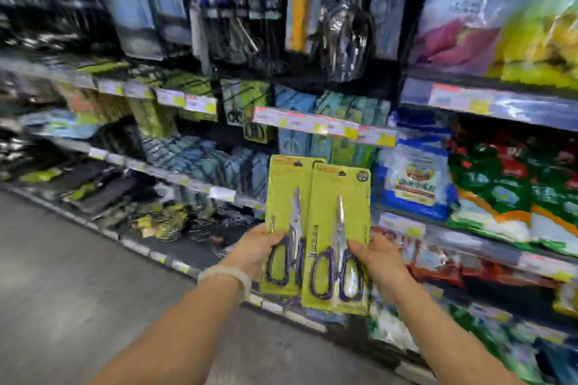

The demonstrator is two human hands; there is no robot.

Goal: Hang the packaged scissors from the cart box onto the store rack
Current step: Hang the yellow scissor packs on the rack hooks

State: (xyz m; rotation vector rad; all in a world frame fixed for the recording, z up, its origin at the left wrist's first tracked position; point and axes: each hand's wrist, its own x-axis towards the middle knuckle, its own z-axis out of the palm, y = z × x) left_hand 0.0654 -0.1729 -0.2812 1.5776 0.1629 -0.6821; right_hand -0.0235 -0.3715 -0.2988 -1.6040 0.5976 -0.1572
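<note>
I hold two packaged scissors upright in front of the store rack (322, 125). Each is a yellow-green card with dark purple-handled scissors, blades pointing up. My left hand (255, 248) grips the left pack (286, 197) at its lower left edge, thumb over the handle. My right hand (380, 258) grips the right pack (339, 216) at its lower right edge. The right pack overlaps the left one's right side. Both hang holes sit at the top, below the rack's price strip. The cart box is out of view. The whole view is motion-blurred.
Green and blue carded packs (240, 97) hang on the rack behind. Kitchen tools (344, 37) hang above. Bagged goods (500, 184) fill the shelves to the right. Grey floor (62, 291) lies at the left, with low shelves of dark items (156, 212) beside it.
</note>
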